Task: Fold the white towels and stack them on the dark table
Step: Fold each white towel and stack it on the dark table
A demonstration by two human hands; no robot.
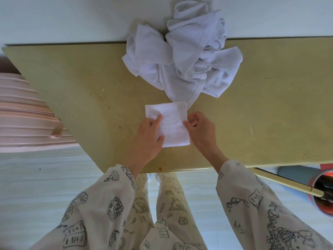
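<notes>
Nearest the onlooker, a person in patterned sleeves stands at the front edge of the table [81,91]. The left hand [149,136] lies flat, fingers fairly straight, pressing the left side of the folded towel [171,127]; the right hand [200,129] pinches its right edge between thumb and curled fingers. This small white square rests on the table just in front of the person. Just beyond it, almost touching, lies the heap of unfolded towels [182,56], crumpled against the far wall. The terry cloth appears light, soft and limp, not slippery: it should hold a pressed crease yet sag if lifted by one point, so corners or hemmed edges seem the best holds.
</notes>
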